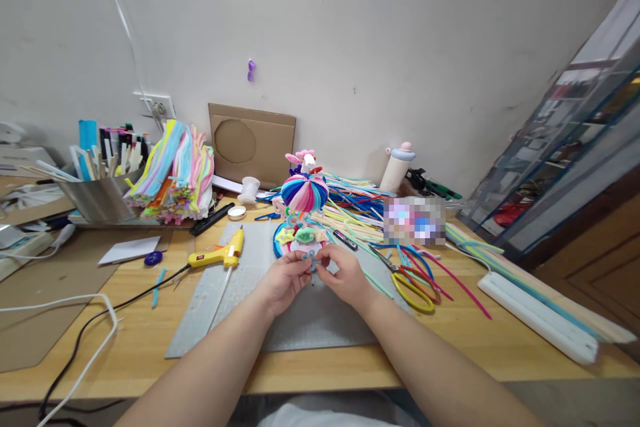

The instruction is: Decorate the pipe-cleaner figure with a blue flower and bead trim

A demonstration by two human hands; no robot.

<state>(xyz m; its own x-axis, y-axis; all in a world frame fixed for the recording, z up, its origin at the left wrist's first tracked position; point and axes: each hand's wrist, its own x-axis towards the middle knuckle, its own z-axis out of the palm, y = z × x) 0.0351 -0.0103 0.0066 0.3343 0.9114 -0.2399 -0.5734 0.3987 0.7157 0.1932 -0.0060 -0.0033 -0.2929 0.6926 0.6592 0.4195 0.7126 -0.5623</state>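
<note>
1. We have a small blue-grey looped piece [311, 257] between our two hands, just in front of the colourful figure [305, 193] that stands upright near the far side of the grey mat [325, 330].
2. Our left hand [287, 280] grasps the piece's left side between thumb and fingers; our right hand [345, 273] pinches it from the right. Neither is released, though we cannot tell how hard either one presses.
3. We judge the step in hand to be fine fingertip work, a shaping or adjusting of the loops. The piece is too small in view for us to tell which, or whether it touches the figure behind.
4. As we see it, the next move calls for a light, steady pinch on both sides, so the loops do not bend out of shape, and for knuckles held clear of the star-trimmed base [306, 235].
5. The yellow glue gun [217, 256] lies to our left at the mat's edge, its black cord [135, 297] trailing away; the scissors [414, 300] lie to our right. We touch neither.
</note>
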